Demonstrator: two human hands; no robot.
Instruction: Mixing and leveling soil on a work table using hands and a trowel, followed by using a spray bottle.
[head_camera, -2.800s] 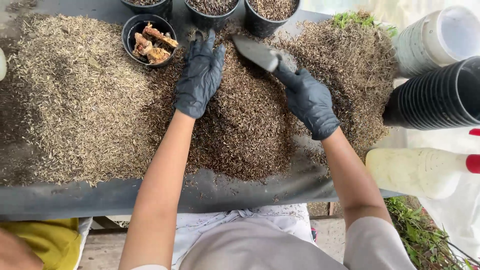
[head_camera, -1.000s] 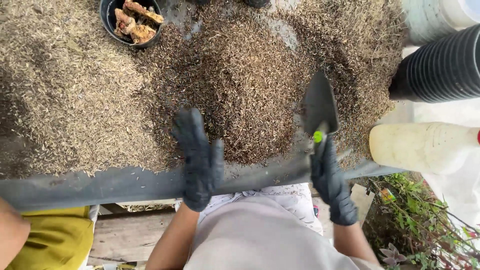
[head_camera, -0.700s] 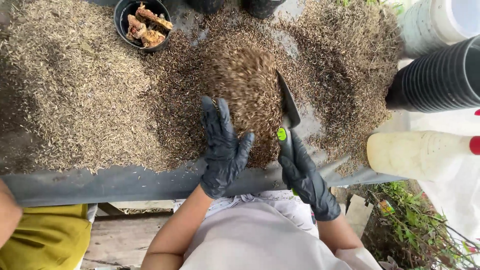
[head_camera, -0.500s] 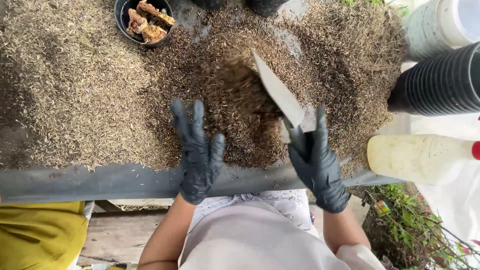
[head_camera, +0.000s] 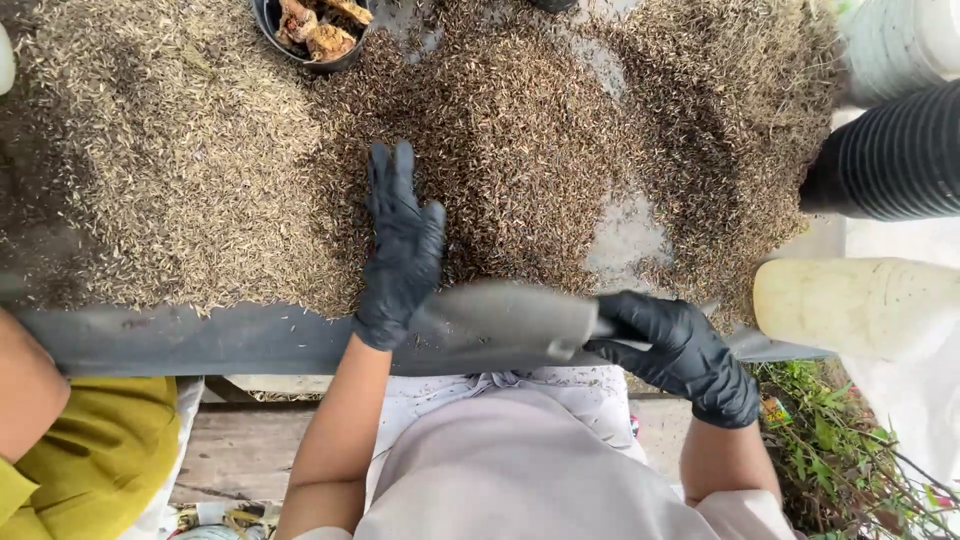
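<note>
Both gloves are black: the left hand (head_camera: 400, 250) and the right hand (head_camera: 680, 350). The trowel (head_camera: 510, 318) is grey. The husk mix (head_camera: 200, 170) is pale tan on one side and dark brown in the middle. The sheet (head_camera: 200, 338) under it is dark grey. The small pot (head_camera: 300, 45) is black, with orange-brown chunks inside. The stacked pots (head_camera: 890, 155) are black with ridges. The bottle (head_camera: 860, 305) is cream.

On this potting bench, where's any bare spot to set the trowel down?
Bare patches: the grey front lip left of the left hand, and a small wet gap above the right hand. Husk mix crowds the rest; stacked black pots block the right edge.
</note>
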